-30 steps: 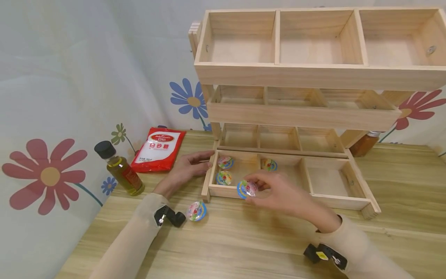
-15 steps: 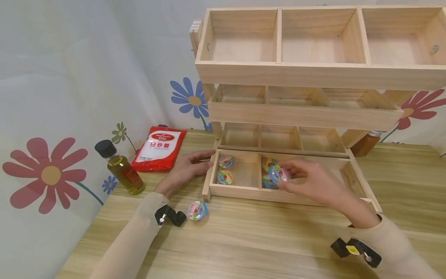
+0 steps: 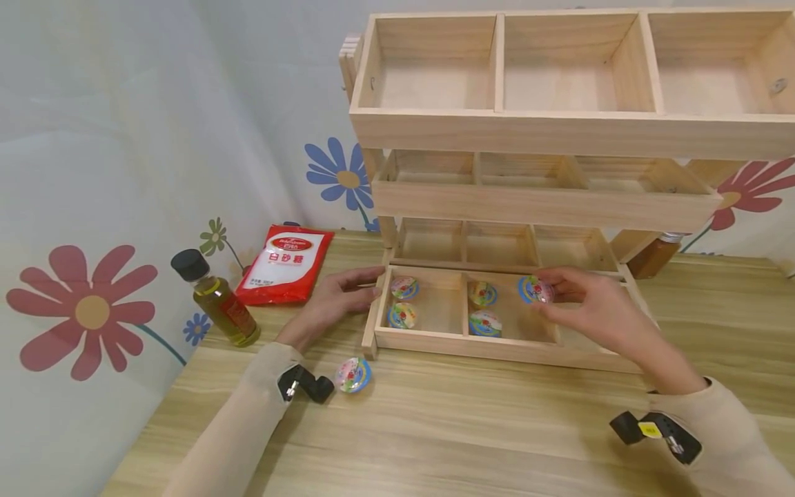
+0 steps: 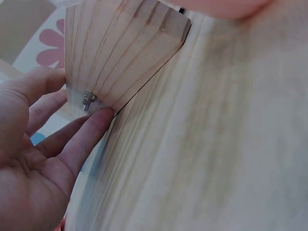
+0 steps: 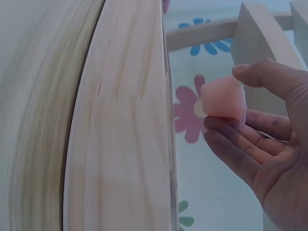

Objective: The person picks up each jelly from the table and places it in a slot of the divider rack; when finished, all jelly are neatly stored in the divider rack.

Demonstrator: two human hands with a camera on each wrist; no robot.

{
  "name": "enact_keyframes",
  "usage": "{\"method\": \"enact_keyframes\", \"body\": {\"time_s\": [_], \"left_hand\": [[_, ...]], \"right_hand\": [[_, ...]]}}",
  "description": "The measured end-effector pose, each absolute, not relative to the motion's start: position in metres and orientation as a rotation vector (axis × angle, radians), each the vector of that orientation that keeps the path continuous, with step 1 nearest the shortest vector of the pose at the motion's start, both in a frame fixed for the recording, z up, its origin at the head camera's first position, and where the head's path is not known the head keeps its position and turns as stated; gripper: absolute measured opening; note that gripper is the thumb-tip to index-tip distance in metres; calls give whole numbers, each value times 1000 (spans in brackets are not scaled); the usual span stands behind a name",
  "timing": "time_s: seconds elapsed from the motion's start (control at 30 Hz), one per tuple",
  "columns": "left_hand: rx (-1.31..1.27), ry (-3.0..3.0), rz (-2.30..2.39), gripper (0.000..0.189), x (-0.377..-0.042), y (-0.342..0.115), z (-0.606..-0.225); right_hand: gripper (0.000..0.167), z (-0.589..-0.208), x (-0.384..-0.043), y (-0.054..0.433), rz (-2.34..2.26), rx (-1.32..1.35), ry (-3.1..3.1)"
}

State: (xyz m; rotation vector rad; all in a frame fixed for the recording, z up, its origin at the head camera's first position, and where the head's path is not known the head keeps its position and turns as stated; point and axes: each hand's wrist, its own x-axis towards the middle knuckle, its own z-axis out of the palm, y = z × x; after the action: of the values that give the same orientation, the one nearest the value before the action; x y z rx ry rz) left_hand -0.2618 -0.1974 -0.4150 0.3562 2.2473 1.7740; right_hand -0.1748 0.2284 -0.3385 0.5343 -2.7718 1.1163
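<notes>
My right hand (image 3: 586, 307) pinches a jelly cup (image 3: 536, 290) between thumb and fingers, over the right part of the bottom tray's middle compartment. In the right wrist view the jelly cup (image 5: 224, 98) shows its pink side. Two jelly cups stand in the tray's left compartment, a pink-lidded one (image 3: 405, 287) behind a yellowish one (image 3: 402, 315). The middle compartment has a jelly cup (image 3: 482, 294) at the back and another (image 3: 485, 323) in front. With its fingertips my left hand (image 3: 335, 304) touches the side panel (image 4: 110, 57) of the wooden rack, near a bolt.
One more jelly cup (image 3: 353, 375) lies on the table in front of the left wrist. An oil bottle (image 3: 223, 310) and a red-and-white sugar bag (image 3: 287, 266) stand at the left. The rack's upper tiers (image 3: 559, 134) overhang the tray. Behind its right side is a brown jar (image 3: 655, 257).
My right hand has carried the jelly cup rightward, from in front of the left compartment across to the middle one. The front jelly cup there now shows fully. My left hand has stayed put.
</notes>
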Motion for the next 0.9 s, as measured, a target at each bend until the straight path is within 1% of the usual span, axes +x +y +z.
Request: {"method": "enact_keyframes", "body": {"time_s": [0.27, 0.67, 0.9], "left_hand": [[353, 2245, 1777, 51, -262, -196, -416], [350, 2241, 1783, 51, -262, -198, -417], [355, 2239, 1780, 51, -261, -197, -414]], "right_hand": [[43, -346, -182, 244, 1061, 514, -2680], [50, -348, -183, 262, 1071, 411, -2739], [49, -353, -186, 270, 1051, 409, -2742]]}}
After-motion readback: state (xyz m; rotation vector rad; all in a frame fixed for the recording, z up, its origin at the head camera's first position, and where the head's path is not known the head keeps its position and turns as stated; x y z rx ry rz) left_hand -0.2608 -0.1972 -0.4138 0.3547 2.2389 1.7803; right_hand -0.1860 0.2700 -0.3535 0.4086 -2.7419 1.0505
